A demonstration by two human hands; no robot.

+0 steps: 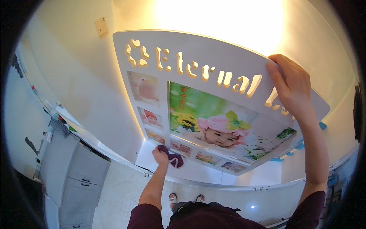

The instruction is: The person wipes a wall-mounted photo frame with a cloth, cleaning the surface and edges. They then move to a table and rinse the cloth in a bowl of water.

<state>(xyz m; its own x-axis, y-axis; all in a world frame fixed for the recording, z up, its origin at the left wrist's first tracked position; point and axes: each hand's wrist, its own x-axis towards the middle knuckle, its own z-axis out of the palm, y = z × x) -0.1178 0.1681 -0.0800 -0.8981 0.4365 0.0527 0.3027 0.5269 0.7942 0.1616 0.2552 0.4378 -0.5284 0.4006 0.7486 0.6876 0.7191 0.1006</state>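
Observation:
A large white multi-photo frame (200,48) with cut-out lettering leans forward inside a lit white wall recess. My right hand (291,83) grips its top edge near the right end, thumb on the front face. Down at the frame's lower left, my left hand (160,155) holds a bunched dark maroon cloth (175,161), whose end hangs over the white shelf. The big central photo (211,123) shows a baby in a pink hat, and smaller photos (149,116) run down the left side and along the bottom. What lies behind the frame is mostly hidden.
The white shelf (197,171) of the recess runs beneath the frame. Blue pieces (276,159) show behind its right side. A small card (101,27) is on the left wall. Grey drawers (83,186) stand at lower left, and pale floor tiles (123,197) lie below.

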